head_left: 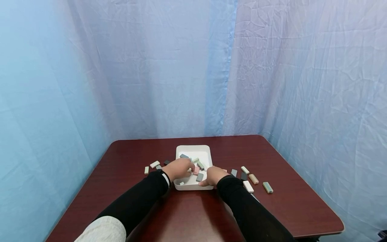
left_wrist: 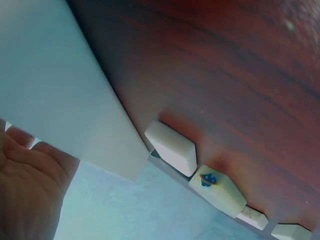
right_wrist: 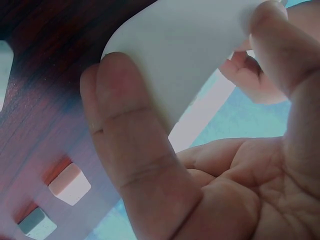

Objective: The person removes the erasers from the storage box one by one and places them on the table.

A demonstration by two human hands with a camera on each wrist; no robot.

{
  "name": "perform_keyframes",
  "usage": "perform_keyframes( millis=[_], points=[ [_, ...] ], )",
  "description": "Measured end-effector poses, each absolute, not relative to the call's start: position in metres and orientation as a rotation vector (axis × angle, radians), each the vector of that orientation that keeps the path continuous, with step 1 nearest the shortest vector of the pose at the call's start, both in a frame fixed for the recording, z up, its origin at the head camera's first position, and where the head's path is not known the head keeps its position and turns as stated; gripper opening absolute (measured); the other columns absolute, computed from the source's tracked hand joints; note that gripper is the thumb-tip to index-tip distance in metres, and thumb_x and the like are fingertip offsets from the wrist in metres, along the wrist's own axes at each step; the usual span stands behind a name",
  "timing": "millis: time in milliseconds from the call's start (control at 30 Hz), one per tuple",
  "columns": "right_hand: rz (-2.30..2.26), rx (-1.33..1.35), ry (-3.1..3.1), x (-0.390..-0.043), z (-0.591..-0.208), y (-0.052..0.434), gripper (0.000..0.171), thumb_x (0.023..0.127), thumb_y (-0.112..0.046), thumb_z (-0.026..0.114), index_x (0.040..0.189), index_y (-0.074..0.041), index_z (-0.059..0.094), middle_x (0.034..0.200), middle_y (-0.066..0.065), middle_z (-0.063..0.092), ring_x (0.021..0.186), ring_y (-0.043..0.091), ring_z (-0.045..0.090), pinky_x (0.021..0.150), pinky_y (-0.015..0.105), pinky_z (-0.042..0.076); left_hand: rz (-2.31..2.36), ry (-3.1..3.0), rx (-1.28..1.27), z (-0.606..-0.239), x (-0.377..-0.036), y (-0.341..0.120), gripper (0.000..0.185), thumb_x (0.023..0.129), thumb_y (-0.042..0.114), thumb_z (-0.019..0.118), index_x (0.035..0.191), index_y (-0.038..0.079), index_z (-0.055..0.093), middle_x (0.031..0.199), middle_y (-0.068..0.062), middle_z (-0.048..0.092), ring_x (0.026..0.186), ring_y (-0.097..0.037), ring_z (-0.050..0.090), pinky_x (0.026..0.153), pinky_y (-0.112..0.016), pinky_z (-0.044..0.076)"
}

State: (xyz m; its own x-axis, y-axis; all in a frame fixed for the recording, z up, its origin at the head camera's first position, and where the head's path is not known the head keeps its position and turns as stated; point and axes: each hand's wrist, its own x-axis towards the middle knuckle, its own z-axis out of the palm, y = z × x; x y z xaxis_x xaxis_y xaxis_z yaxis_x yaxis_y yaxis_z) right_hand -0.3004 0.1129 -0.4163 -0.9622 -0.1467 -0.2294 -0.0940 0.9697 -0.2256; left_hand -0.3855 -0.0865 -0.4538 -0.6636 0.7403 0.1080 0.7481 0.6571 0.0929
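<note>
1. Gathering stage, by the look of it: small coloured blocks being collected into a white tray (head_left: pixel 193 149) that sits mid-table on a dark red table (head_left: pixel 187 215), several blocks already inside and more lying loose on either side.
2. Left hand (head_left: pixel 179 168) reaching over the tray's left rim, fingers curled down among the blocks near a pink block (head_left: pixel 196 170); whether anything is pinched cannot be told, since the fingertips are hidden in the head view and out of frame in the left wrist view.
3. Right hand (head_left: pixel 214 175) clamped on the tray's near right corner, thumb (right_wrist: pixel 135 150) pressed against the outer wall and fingers hooked over the rim, steadying the tray (right_wrist: pixel 180 55).
4. Loose to the left: a cream block (head_left: pixel 154 164) and a few more near it; in the left wrist view, a white block (left_wrist: pixel 171 148) just beside the tray wall and a block with a blue mark (left_wrist: pixel 217 190) touching it.
5. Loose to the right: a white block (head_left: pixel 248 186), a tan block (head_left: pixel 253 178), a green block (head_left: pixel 267 187), well apart from the tray.
6. Likely next need: release inside the tray, then reach outward to a loose block, tray kept braced.
</note>
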Motion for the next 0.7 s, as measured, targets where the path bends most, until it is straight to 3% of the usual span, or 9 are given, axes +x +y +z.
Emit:
perform_keyframes(
  millis=[367,600,700],
  points=[
    [-0.332,-0.155,2.868,-0.303,-0.418,0.112,0.053,0.093,-0.053,0.079,0.069,-0.006,0.072,0.058,0.003,0.055,0.058,0.019,0.054,0.082,0.042,0.051,-0.297,-2.722,-1.157,-0.432,-0.396,-0.113,0.019,0.104,0.014,0.069,0.12,0.015,0.078,0.109,-0.001,0.068,0.093,-0.013,0.065,0.083,-0.03,0.056],
    [-0.343,-0.192,2.88,-0.299,-0.417,0.114,0.049,0.094,-0.05,0.08,0.075,-0.005,0.074,0.06,0.005,0.061,0.058,0.02,0.061,0.097,0.048,0.053,-0.436,-2.779,-0.856,-0.425,-0.4,-0.154,0.024,0.101,0.005,0.069,0.124,0.012,0.075,0.115,-0.01,0.065,0.097,-0.02,0.064,0.084,-0.035,0.056],
    [-0.355,-0.194,2.88,-0.3,-0.418,0.114,0.047,0.094,-0.049,0.08,0.076,-0.006,0.073,0.062,0.006,0.062,0.057,0.021,0.062,0.093,0.046,0.053,-0.516,-2.814,-0.706,-0.426,-0.402,-0.175,0.026,0.103,0.003,0.065,0.127,0.009,0.074,0.12,-0.015,0.065,0.105,-0.027,0.068,0.09,-0.041,0.058]
  ],
)
